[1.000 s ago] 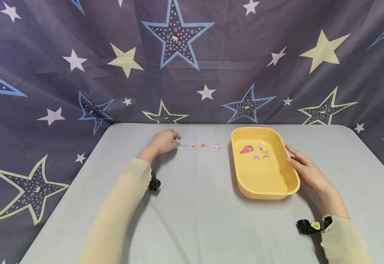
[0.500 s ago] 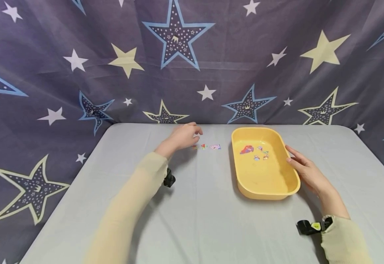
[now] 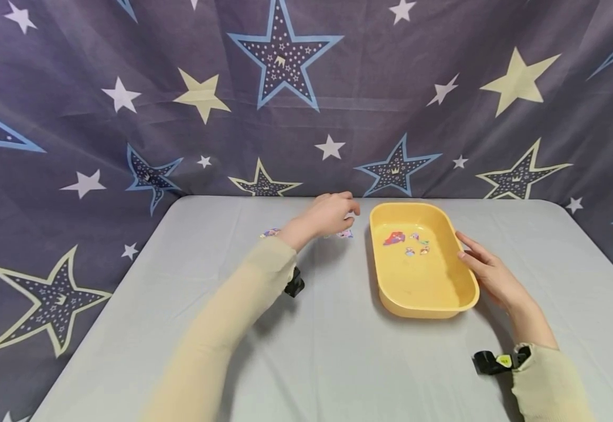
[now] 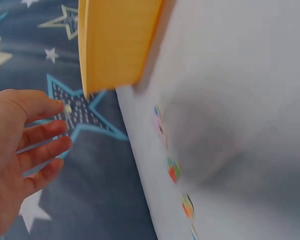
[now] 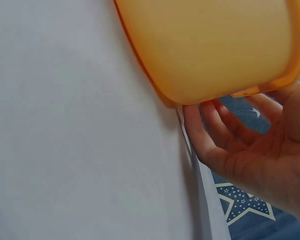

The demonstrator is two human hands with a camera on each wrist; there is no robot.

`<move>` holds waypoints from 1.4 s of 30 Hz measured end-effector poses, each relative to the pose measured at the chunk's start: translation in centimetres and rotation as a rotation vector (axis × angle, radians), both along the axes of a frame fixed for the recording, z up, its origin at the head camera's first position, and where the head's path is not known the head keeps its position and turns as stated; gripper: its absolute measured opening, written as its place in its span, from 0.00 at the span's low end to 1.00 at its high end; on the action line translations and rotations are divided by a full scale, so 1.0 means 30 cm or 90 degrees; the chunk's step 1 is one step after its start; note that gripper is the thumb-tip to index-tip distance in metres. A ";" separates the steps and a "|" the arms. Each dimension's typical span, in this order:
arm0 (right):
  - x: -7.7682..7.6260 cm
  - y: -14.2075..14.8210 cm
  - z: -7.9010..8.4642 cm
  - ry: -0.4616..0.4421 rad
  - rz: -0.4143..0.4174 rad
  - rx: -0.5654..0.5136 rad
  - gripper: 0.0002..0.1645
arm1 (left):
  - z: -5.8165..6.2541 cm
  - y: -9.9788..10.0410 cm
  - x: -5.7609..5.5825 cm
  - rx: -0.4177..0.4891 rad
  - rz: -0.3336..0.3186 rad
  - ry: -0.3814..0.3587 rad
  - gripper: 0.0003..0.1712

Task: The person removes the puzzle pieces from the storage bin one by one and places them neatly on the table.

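My left hand hovers over a row of small colourful cutout stickers on the table, near its back edge. Its fingers are loosely bent with nothing between them, as the left wrist view shows. A purple-blue sticker lies left of the wrist, and a pink one shows below the fingertips. The hand hides the stickers between these two in the head view. A yellow plastic bin stands to the right. My right hand touches its right side, fingertips against the outer wall and thumb at the rim.
Several cutouts lie flat inside the bin, among them a red-purple one. A grey cloth covers the table. Behind its back edge hangs a dark curtain with stars. Each wrist wears a black camera mount.
My left hand has swept right along the row of stickers toward the bin, uncovering the purple-blue one at the left end. The right hand and the bin have stayed put.
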State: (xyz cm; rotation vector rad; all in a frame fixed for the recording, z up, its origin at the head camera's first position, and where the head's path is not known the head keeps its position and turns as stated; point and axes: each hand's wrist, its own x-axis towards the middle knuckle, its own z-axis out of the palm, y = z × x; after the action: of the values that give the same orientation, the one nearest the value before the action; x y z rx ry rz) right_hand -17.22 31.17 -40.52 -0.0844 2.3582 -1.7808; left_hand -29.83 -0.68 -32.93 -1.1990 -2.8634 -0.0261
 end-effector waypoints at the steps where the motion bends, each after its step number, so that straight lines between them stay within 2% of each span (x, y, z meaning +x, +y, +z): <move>1: 0.000 0.000 0.000 -0.001 -0.001 0.000 0.36 | 0.003 0.015 0.005 0.002 -0.007 -0.005 0.15; 5: -0.002 -0.003 -0.002 -0.003 0.000 -0.007 0.37 | 0.004 0.069 0.025 0.007 -0.037 -0.014 0.15; 11: -0.003 -0.001 -0.007 -0.002 -0.002 -0.006 0.37 | -0.010 0.139 0.048 -0.002 -0.075 0.005 0.14; 14: -0.002 0.000 -0.008 -0.002 -0.002 -0.007 0.37 | -0.019 0.172 0.056 -0.008 -0.082 -0.010 0.15; 18: -0.001 0.001 -0.008 -0.001 -0.002 -0.008 0.37 | -0.044 0.214 0.059 -0.006 -0.076 -0.044 0.16; 29: -0.001 -0.001 -0.002 0.003 -0.005 -0.011 0.36 | -0.126 0.300 0.047 0.010 -0.073 -0.103 0.17; 36: -0.002 0.002 -0.008 0.000 -0.003 -0.017 0.36 | -0.165 0.350 0.037 -0.016 -0.058 -0.162 0.20; 42: -0.002 0.002 -0.002 -0.006 -0.003 -0.009 0.37 | -0.169 0.368 0.037 -0.076 -0.027 -0.170 0.24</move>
State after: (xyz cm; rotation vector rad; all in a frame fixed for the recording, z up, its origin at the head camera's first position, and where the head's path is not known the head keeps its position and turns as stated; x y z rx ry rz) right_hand -17.28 31.22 -40.58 -0.0724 2.3417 -1.7967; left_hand -28.72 10.37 -37.99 -1.3747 -3.1059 -0.0178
